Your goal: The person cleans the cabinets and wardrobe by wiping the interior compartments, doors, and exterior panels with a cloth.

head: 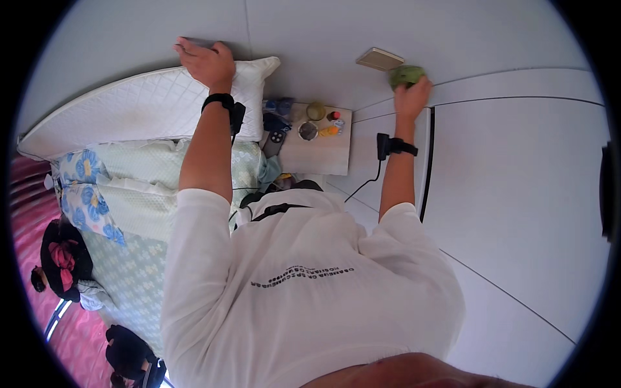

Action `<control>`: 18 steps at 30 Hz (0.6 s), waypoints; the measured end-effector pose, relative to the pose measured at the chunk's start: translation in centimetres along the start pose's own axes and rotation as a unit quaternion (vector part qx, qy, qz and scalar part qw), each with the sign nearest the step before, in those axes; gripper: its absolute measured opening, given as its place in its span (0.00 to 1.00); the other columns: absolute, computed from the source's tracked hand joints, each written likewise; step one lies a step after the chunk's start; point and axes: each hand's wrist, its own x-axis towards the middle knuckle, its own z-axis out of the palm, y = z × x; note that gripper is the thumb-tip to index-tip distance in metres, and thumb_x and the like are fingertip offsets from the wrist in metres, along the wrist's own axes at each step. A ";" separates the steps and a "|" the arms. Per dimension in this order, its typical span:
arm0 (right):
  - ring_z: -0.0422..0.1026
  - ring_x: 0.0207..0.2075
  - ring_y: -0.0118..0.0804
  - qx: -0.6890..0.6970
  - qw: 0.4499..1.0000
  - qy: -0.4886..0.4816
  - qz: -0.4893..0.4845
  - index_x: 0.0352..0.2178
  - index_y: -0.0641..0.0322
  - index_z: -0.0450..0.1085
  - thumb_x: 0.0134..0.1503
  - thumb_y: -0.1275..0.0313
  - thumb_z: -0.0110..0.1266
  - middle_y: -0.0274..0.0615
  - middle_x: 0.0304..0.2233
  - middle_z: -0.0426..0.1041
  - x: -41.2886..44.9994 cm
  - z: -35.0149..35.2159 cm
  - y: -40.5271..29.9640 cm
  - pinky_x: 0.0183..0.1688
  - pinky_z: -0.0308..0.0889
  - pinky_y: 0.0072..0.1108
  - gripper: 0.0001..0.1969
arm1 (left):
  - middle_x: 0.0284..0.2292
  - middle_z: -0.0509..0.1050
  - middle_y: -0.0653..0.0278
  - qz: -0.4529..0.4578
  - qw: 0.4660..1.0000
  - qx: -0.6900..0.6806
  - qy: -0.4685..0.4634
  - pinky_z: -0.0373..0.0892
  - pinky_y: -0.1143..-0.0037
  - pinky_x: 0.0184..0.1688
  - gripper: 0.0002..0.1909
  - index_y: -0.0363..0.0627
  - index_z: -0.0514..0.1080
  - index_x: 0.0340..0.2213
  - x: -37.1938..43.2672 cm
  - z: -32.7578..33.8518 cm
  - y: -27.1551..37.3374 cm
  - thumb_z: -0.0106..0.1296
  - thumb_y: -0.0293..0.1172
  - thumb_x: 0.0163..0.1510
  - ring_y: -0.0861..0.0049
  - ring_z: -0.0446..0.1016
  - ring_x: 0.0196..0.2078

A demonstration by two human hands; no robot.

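Against the grey wall (310,34), just above the white quilted headboard (145,106), my left hand (207,60) rests with its thumb apart from the fingers and nothing visible in it. My right hand (413,97) grips a crumpled green cloth (406,76). This cloth lies on the wall at the lower right edge of a beige wall switch plate (381,59). Each wrist wears a black strap with a small device. Part of the cloth is covered by my fingers.
Below the switch plate stands a bedside table (335,157) with a glass ashtray (308,131), a phone (275,141) and small bottles (330,131). A bed (131,262) is at left, with dark clothing (68,257) beyond. White cabinet doors (514,194) rise at right.
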 end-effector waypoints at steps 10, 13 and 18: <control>0.67 0.46 0.59 0.092 0.985 0.098 -0.104 0.45 0.68 0.66 0.51 0.80 0.53 0.56 0.43 0.67 -0.8 -0.4 -1.8 0.50 0.64 0.40 0.18 | 0.60 0.51 0.31 0.001 1.000 -0.012 0.010 0.54 0.53 0.62 0.38 0.29 0.47 0.62 -0.5 -0.1 -0.4 0.44 0.28 0.52 0.39 0.52 0.63; 0.67 0.46 0.59 0.089 0.989 0.062 -0.102 0.46 0.68 0.68 0.52 0.80 0.52 0.57 0.44 0.67 -1.4 0.6 -1.6 0.50 0.64 0.39 0.18 | 0.60 0.51 0.31 -0.006 1.000 -0.010 0.013 0.54 0.53 0.62 0.37 0.29 0.48 0.61 -0.2 -0.8 -0.4 0.44 0.28 0.52 0.39 0.52 0.63; 0.68 0.45 0.58 0.053 0.992 -0.067 -0.094 0.49 0.66 0.69 0.53 0.79 0.52 0.57 0.44 0.66 -6.2 5.0 3.5 0.48 0.66 0.38 0.20 | 0.60 0.51 0.31 -0.009 1.000 -0.022 0.003 0.54 0.54 0.62 0.37 0.28 0.48 0.61 -0.2 -0.2 0.6 0.45 0.27 0.52 0.39 0.53 0.62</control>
